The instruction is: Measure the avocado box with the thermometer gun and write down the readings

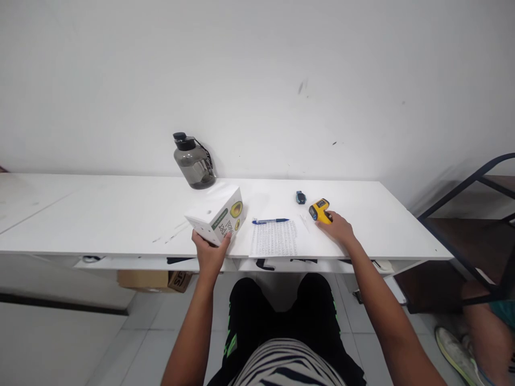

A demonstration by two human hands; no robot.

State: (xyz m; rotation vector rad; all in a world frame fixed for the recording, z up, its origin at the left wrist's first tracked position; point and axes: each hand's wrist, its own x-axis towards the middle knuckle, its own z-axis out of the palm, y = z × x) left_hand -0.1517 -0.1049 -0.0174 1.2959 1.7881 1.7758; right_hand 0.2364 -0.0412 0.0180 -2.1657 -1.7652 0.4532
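Observation:
My left hand (210, 253) grips a white box (220, 219) with avocado pictures and lettering on its side, tilted above the white desk. On the right, my right hand (338, 227) is closed round the handle of a yellow and black infrared thermometer (320, 210), low over the desk top. Between my hands lies a sheet of handwritten paper (274, 239), with a blue pen (270, 221) along its upper edge. A small dark wristwatch (300, 197) rests just beyond the thermometer.
A large grey water bottle (193, 163) with a black cap stands at the back by the wall. Below the desk (120, 214) runs a shelf, and a cardboard box (155, 280) sits under it. At right are a black-framed rack (469, 182) and another person's leg and shoe (456, 351).

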